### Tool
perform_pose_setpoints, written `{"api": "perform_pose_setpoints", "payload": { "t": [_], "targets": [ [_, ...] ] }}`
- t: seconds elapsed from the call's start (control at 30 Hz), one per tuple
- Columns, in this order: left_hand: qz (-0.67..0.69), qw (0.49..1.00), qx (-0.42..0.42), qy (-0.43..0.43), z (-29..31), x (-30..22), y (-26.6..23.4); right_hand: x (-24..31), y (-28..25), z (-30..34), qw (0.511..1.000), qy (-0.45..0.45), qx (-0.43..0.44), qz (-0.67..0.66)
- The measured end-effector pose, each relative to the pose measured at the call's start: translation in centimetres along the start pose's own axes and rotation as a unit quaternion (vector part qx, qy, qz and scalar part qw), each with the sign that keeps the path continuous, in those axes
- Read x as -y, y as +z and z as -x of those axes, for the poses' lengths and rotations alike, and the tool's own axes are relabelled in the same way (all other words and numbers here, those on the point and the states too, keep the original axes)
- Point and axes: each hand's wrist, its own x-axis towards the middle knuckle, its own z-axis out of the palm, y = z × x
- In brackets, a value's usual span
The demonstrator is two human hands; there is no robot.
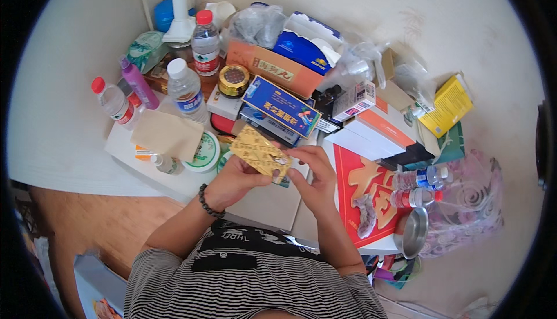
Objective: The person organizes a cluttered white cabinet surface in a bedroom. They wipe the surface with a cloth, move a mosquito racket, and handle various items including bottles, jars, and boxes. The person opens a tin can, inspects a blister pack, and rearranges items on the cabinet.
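A flat gold packet (259, 152) with a fine printed pattern is held up over the cluttered table. My left hand (237, 175), with a dark bead bracelet on its wrist, grips it from below and the left. At its right end my right hand (316, 175) has thumb and fingers closed on the edge. Whether the packet is a stiff box or a soft pouch, I cannot tell. Just beyond it lies a blue box (281, 105) on top of other boxes. A white tub with a green lid (204, 152) stands left of my left hand.
Water bottles (188, 92) and a purple spray bottle (139, 84) crowd the left. An orange box (272, 66) and plastic bags (258, 26) fill the back. On the right are a white-and-orange box (377, 128), a red sheet (348, 171), lying bottles (415, 197) and a metal bowl (413, 232).
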Motion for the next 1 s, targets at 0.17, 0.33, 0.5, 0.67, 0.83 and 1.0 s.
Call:
{"api": "perform_pose_setpoints", "payload": {
  "t": [0.17, 0.33, 0.5, 0.67, 0.83, 1.0],
  "targets": [
    [0.022, 0.999, -0.027, -0.009, 0.2, -0.1, -0.6, 0.2, 1.3, -1.3, 1.000, 0.000, 0.006, 0.007],
    [0.004, 1.000, -0.025, -0.014, 0.0, 0.5, -1.7, -0.5, 2.1, -1.4, 0.999, 0.004, -0.012, 0.043],
    [-0.009, 1.000, -0.014, -0.014, -0.2, 0.5, -1.7, -0.8, 2.0, -1.4, 0.999, 0.013, -0.002, 0.043],
    [-0.012, 1.000, -0.017, -0.022, 0.2, -0.1, -1.1, -0.4, 1.6, -1.3, 1.000, 0.009, 0.005, 0.005],
    [0.051, 0.994, -0.044, -0.081, 2.6, -3.2, 0.6, 0.4, 1.3, -0.4, 0.992, 0.040, -0.034, -0.114],
    [-0.023, 0.992, -0.123, -0.023, 8.8, -8.3, 1.3, 0.1, 1.6, 0.0, 0.991, 0.047, -0.045, -0.113]
  ]
}}
